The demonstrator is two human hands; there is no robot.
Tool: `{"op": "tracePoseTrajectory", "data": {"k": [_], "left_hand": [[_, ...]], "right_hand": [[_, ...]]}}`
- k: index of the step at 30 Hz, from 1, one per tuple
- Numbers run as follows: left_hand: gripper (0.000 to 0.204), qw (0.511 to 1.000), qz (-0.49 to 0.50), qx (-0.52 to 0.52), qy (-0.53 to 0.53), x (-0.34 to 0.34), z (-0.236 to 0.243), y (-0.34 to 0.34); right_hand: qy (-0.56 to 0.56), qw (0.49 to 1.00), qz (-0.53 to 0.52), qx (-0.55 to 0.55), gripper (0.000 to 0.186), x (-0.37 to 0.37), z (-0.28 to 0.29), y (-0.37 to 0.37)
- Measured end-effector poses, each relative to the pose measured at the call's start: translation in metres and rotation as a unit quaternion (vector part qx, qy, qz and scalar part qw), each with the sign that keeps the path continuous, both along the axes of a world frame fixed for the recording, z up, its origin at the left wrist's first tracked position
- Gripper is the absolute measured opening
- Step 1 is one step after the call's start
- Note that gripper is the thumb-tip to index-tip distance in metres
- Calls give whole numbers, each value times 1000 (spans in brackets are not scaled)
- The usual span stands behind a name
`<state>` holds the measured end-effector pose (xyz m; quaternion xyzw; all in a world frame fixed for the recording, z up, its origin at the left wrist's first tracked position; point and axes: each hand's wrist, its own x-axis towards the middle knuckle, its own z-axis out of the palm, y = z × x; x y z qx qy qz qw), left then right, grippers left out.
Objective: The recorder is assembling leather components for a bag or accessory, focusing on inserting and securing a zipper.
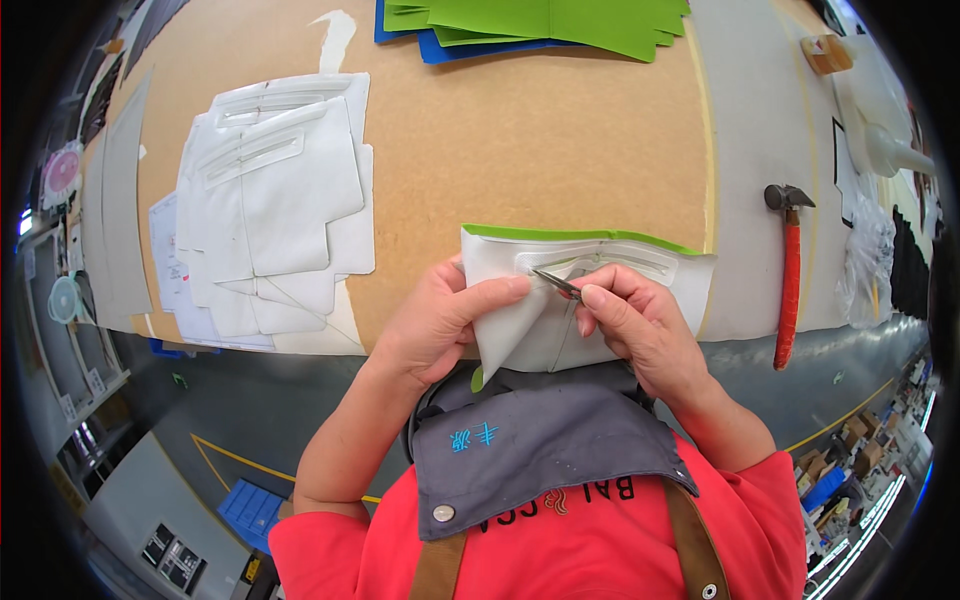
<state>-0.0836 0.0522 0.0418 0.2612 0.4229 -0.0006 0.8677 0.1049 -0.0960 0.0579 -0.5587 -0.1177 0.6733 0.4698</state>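
A white sheet-material panel (505,325) with a green edge along its far side hangs slightly over the table's near edge. A long slot with a stitched or raised outline runs across its upper part. My left hand (435,318) grips the panel's left side, the thumb lying on its white face beside the slot's left end. In my right hand (640,318), pinched between thumb and fingers, is a small pointed metal tool (556,283). Its tip meets the panel at the slot's left end. Whether it is tweezers or snips, I cannot tell.
Several similar white panels (285,205) lie stacked on the left of the brown tabletop (540,130). Green and blue sheets (560,25) sit at the far edge. A red-handled hammer (789,275) rests on the right, near crumpled clear plastic (867,265).
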Motion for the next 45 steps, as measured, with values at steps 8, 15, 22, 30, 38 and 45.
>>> {"op": "tracePoseTrajectory", "data": {"k": [8, 15, 22, 30, 38, 45], "left_hand": [[34, 997, 28, 63, -17, 0, -3, -7], [34, 996, 52, 69, -18, 1, -1, -13], [35, 995, 67, 66, -23, 1, -1, -17], [34, 996, 65, 56, -15, 2, 1, -17], [34, 996, 65, 53, -20, 1, 0, -18], [34, 996, 69, 49, -11, 1, 1, -20]], "right_hand": [[-21, 1000, 4, 3, 25, 0, 7, 3], [-5, 1000, -25, 15, 24, -7, 3, 0], [-3, 999, -39, 20, 24, -11, -1, -3], [10, 998, -52, 19, 22, -12, -5, -5], [5, 998, -52, 19, 20, -13, -6, -6], [-3, 998, -53, 18, 20, -15, -7, -6]]}}
